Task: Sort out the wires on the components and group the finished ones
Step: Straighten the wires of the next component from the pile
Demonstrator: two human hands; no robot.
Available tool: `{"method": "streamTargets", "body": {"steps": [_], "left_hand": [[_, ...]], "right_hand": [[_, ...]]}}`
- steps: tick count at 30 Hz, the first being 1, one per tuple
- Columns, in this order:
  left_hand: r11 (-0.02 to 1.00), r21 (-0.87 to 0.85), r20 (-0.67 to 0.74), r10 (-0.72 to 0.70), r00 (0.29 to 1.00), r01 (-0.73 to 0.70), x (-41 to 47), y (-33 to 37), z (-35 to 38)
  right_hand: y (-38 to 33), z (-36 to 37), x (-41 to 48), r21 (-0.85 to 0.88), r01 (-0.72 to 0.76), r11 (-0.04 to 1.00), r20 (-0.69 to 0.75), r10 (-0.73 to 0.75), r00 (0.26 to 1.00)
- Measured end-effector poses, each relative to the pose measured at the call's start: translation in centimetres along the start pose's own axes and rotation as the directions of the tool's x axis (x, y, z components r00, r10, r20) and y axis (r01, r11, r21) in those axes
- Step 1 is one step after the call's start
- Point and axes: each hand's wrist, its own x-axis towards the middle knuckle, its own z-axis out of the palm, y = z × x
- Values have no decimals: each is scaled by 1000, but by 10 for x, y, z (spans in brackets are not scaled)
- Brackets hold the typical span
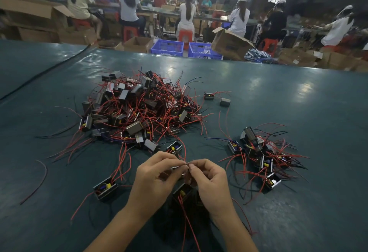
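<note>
Big heap [139, 110]: dozens of small black and grey metal boxes, tangled in red and black wires, mid-table.
Small group [258, 152]: a handful of the same boxes, right of the heap and well apart, wires fanning outward.
Stray boxes: one [105, 189] open side up, showing yellow and blue parts; one [174, 148] at the heap's near edge; two [209, 96] beyond its far right.
Box in work [184, 193]: black with a yellow part, between the wrists.
Red wire [185, 155]: pinched where the left hand [157, 174] and right hand [209, 180] meet; its box unclear.
</note>
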Motion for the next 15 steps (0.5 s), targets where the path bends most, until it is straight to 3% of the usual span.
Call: {"method": "streamTargets", "body": {"steps": [10, 15], "left_hand": [[1000, -19, -4, 13, 1000, -13, 0, 2, -2], [983, -57, 32, -174, 984, 176, 3, 4, -5]], "right_hand": [[0, -1, -1, -39, 23, 999, 9, -23, 1000], [1, -2, 0, -16, 18, 1000, 15, -18, 1000]]}}
